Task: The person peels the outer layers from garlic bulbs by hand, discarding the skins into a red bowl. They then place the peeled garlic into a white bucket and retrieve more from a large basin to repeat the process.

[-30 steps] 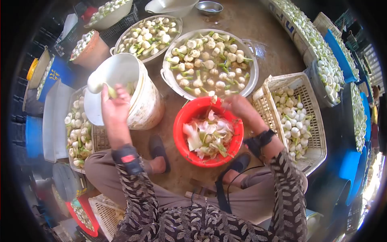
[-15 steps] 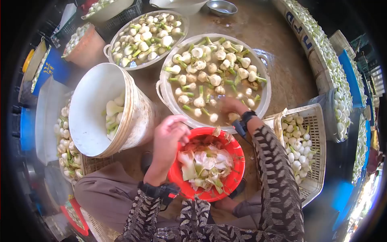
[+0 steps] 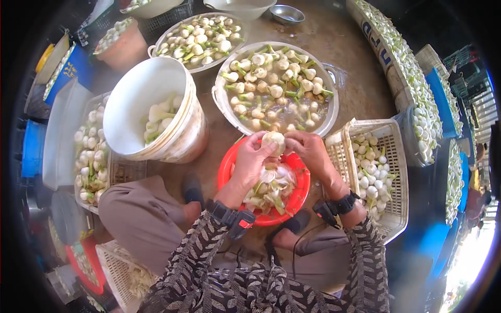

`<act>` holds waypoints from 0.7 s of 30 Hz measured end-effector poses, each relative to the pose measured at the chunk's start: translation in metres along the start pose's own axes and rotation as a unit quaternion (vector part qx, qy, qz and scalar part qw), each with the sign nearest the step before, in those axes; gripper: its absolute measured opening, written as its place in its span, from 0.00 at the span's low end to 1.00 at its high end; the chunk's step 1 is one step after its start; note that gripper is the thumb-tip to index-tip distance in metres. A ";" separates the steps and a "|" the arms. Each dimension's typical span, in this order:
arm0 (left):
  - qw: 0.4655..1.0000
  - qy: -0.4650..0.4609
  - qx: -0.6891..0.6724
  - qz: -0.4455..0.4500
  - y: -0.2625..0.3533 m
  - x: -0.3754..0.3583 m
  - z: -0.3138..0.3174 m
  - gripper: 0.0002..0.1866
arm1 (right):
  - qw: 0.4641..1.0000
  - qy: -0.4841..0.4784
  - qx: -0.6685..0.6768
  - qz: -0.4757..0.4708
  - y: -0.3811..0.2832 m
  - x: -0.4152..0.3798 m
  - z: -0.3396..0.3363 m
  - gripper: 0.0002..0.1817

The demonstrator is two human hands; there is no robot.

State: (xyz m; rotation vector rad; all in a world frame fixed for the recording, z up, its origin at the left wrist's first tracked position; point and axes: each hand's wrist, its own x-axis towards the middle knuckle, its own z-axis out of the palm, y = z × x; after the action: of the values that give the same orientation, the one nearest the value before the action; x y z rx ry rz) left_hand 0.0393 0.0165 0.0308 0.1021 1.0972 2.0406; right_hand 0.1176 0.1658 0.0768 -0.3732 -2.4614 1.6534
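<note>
One pale bulb (image 3: 273, 143) is held above a red basin (image 3: 225, 171), its underside and stem end hidden, so that the direction of the stem cannot be told. It is gripped along its left side by the left hand (image 3: 254, 158), the thumb laid across its lower front and the fingers closed against its edge, though their tips are partly hidden. At the bulb's right edge, the fingers of the right hand (image 3: 309, 151) are curled and bunched together; whether anything is pinched between them cannot be made out. Pale peelings (image 3: 276, 185) are heaped inside the red basin, partly covered by the hands. Beyond, stemmed bulbs are soaked in a wide basin (image 3: 221, 101) of murky water, the lowest ones obscured. The scene is flanked by a white bucket (image 3: 133, 96) and a cream crate (image 3: 401, 208), both holding bulbs; containers at the margins are blurred or cut off.
</note>
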 end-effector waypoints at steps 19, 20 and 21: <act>0.983 0.008 0.171 0.063 0.009 -0.097 0.028 0.23 | 0.988 0.127 -0.069 -0.056 -0.042 -0.101 0.029 0.08; 0.980 0.016 0.186 0.071 0.008 -0.101 0.030 0.21 | 0.985 0.118 -0.097 -0.084 -0.043 -0.103 0.029 0.08; 0.976 0.026 0.199 0.078 0.008 -0.104 0.033 0.20 | 0.985 0.118 -0.094 -0.083 -0.043 -0.104 0.029 0.08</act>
State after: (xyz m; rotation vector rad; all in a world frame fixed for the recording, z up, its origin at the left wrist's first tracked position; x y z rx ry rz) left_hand 0.1182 -0.0348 0.0866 0.3479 1.5641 1.9386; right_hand 0.2048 0.0947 0.1069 -0.3550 -2.4019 1.2391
